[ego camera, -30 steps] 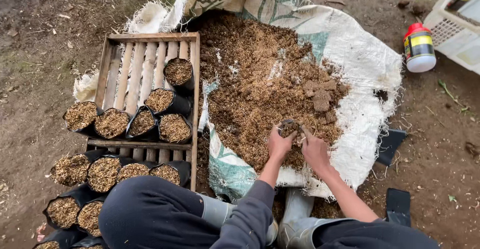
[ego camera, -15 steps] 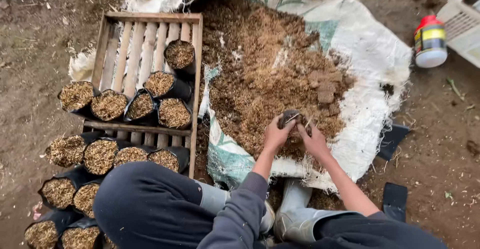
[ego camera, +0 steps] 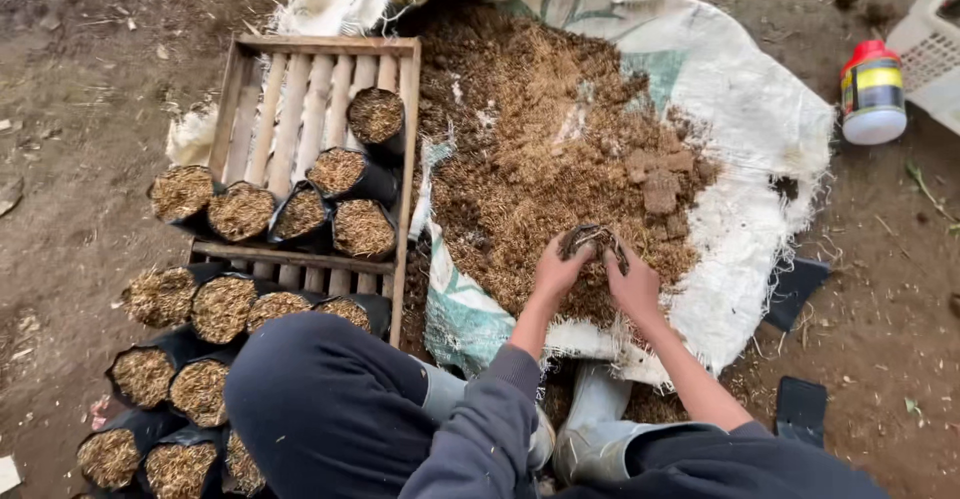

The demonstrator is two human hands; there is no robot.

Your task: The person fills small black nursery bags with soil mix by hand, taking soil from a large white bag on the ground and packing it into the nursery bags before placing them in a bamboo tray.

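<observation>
Bag [ego camera: 592, 240] pinched between left hand [ego camera: 556, 271] and right hand [ego camera: 634, 284], over mix [ego camera: 530, 159]; red-capped, yellow-labelled bottle [ego camera: 872, 94] far right.

My left hand [ego camera: 555, 271] and my right hand [ego camera: 632, 284] meet over the heap of brown husky planting mix [ego camera: 540, 159], together gripping a small dark crumpled plastic grow bag [ego camera: 592, 240]. The mix lies on a white woven sack [ego camera: 750, 149] spread on the bare earth. To my left, black grow bags filled with the mix [ego camera: 290, 209] stand in a slatted wooden crate [ego camera: 300, 89]. A red-capped white bottle with a yellow label [ego camera: 872, 94] lies beside a white basket [ego camera: 935, 44].
</observation>
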